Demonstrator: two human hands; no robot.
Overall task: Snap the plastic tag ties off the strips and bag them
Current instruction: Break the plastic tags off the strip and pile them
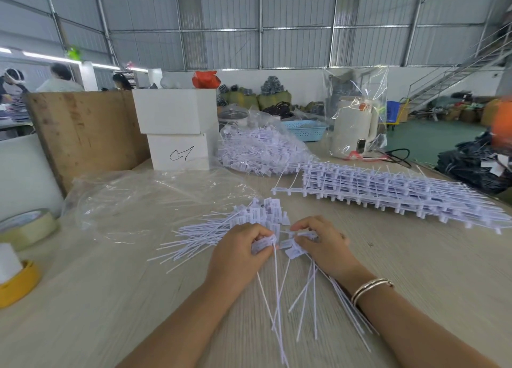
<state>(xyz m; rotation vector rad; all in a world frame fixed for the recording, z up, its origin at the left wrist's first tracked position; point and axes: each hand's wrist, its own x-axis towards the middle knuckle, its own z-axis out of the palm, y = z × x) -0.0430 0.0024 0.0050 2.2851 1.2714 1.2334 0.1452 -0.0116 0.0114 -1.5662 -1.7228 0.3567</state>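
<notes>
My left hand [240, 247] grips the heads of a few white tag ties [263, 245], whose thin tails trail toward me. My right hand [322, 243] pinches the head end of a strip of tag ties [293, 247], with several tails running down under my wrist. Just beyond both hands lies a loose pile of snapped-off ties [249, 218] on the table. A stack of uncut strips [393, 193] lies to the right. An empty clear plastic bag [155, 201] lies flat to the left of the pile.
A filled clear bag of ties [263, 148] sits behind, next to two stacked white boxes [177, 129]. Tape rolls [26, 229] lie at the left edge, a wooden board [83, 129] stands behind them. A wrapped white kettle [354, 126] and a blue basket [304, 129] stand at the back.
</notes>
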